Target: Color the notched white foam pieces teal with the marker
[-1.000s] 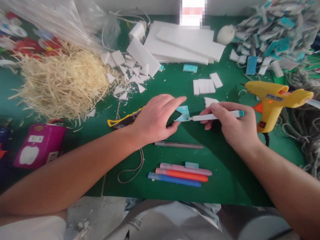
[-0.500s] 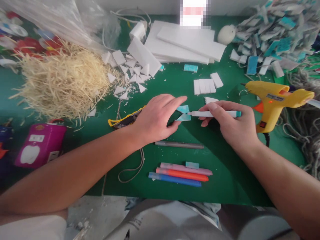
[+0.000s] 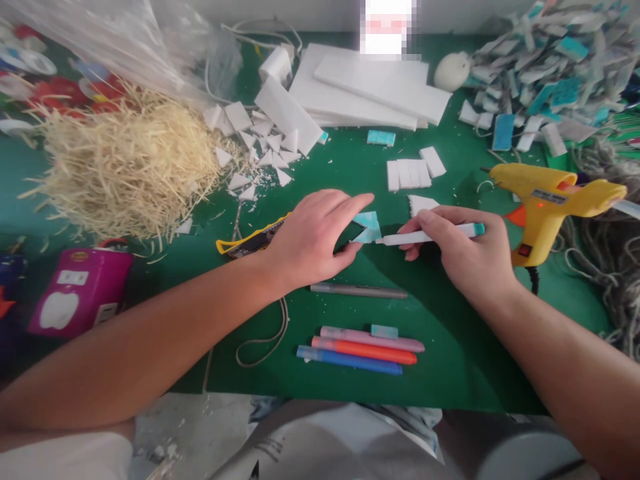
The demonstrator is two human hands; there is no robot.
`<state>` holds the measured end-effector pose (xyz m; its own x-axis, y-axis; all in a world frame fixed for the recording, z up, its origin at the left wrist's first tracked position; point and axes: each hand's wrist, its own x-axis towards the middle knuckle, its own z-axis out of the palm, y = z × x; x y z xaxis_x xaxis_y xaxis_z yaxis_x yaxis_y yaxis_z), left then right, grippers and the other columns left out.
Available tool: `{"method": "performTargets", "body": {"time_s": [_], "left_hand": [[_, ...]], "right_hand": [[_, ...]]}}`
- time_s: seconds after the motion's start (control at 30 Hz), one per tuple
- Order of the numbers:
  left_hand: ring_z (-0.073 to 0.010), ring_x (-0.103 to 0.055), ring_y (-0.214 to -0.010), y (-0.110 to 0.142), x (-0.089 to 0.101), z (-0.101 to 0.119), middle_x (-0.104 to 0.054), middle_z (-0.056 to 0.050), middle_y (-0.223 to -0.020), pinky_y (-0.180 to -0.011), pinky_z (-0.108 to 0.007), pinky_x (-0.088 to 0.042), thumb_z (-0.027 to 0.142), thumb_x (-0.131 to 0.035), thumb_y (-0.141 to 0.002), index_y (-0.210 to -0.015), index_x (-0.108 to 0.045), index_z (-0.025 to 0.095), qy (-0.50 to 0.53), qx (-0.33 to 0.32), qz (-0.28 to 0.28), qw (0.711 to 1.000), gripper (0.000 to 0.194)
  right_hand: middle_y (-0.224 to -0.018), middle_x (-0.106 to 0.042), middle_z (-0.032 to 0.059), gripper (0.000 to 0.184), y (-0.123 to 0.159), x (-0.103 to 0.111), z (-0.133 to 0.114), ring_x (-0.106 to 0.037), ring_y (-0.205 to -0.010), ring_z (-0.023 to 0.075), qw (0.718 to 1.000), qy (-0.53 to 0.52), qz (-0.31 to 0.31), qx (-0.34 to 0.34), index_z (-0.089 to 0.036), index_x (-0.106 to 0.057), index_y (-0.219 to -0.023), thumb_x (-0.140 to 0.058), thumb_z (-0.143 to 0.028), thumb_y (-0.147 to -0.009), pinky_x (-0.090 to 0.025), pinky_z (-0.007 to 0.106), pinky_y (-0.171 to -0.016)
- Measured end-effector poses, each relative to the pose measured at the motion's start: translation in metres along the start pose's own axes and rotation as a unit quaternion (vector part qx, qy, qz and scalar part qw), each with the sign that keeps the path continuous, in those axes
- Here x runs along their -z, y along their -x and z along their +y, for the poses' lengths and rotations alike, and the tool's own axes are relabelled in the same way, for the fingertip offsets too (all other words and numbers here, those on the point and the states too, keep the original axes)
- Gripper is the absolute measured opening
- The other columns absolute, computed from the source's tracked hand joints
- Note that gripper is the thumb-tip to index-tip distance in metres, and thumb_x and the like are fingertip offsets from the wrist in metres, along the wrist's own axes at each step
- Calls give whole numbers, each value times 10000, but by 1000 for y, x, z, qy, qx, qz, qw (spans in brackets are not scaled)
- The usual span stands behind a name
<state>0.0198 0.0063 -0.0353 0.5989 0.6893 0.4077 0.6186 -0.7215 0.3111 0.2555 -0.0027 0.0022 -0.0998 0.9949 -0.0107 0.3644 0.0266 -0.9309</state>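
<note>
My left hand (image 3: 320, 233) holds a small notched foam piece (image 3: 369, 227) against the table, its thumb at the near side and fingers at the far side. Light blue colour covers the piece's visible top. Between the thumb and fingers of my right hand (image 3: 463, 240) is a white marker (image 3: 417, 235) with a teal end, its tip pointing left at the piece's near right corner. A yellow utility knife (image 3: 250, 240) lies partly hidden under my left hand. Just beyond my right fingers rests a white foam scrap (image 3: 421, 203).
A grey pen (image 3: 359, 290) and several coloured markers (image 3: 370, 350) lie nearer me. A yellow glue gun (image 3: 545, 200) stands right. White foam rectangles (image 3: 410, 173), foam sheets (image 3: 370, 87), shredded straw (image 3: 125, 160) and a magenta box (image 3: 83, 290) surround the work area.
The marker tip has moved from the middle of the foam piece toward its near right corner. Blue now covers the strip between the two coloured parts. My left hand stays put.
</note>
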Motion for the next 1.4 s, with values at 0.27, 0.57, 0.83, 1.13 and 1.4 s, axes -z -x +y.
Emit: {"method": "performTargets", "body": {"time_s": [0.27, 0.57, 0.83, 1.13, 1.4], "left_hand": [[-288, -671, -1154, 1, 0, 0, -715, -144, -1198, -1004, -462, -561, 214, -578, -967, -1426, -521, 96, 3, 2, -4, 1000, 478], [-287, -678, -1139, 1, 0, 0, -714, -154, -1178, -1002, -446, -567, 203, -592, -960, -1415, -539, 53, -1, -3, 4, 1000, 482], [-289, -670, -1154, 0, 0, 0, -712, -152, -1186, -1003, -448, -565, 209, -576, -967, -1412, -539, 61, -4, -5, 5, 1000, 470], [-321, -669, -1161, 3, 5, 3, -717, -152, -1192, -1015, -509, -547, 238, -563, -936, -1415, -549, 96, -20, 7, 14, 1000, 499], [-309, -670, -1138, 2, 5, 0, -724, -142, -1172, -1005, -487, -538, 213, -564, -932, -1426, -539, 93, -14, 10, -12, 1000, 509]], "right_hand": [[-525, -680, -3, 315, 0, -1, -1, -640, -512, 176, 1000, 6, -10, -3, -282, -780, -652, -771, -427, -931, -563, 343, -602], [-546, -692, -6, 311, 1, -1, -1, -614, -478, 148, 1000, 7, -11, -20, -262, -776, -646, -740, -317, -950, -530, 317, -561], [-510, -654, -8, 321, 1, -1, -3, -623, -487, 163, 1000, 14, -2, -16, -275, -764, -644, -767, -409, -936, -536, 326, -563], [-546, -666, -1, 314, 2, 0, -3, -624, -494, 157, 1000, -5, 13, -23, -242, -772, -672, -749, -421, -929, -511, 314, -538], [-554, -672, -3, 306, 1, 1, -3, -641, -533, 169, 1000, -2, -3, 2, -279, -784, -688, -768, -471, -926, -547, 330, -592]]}}
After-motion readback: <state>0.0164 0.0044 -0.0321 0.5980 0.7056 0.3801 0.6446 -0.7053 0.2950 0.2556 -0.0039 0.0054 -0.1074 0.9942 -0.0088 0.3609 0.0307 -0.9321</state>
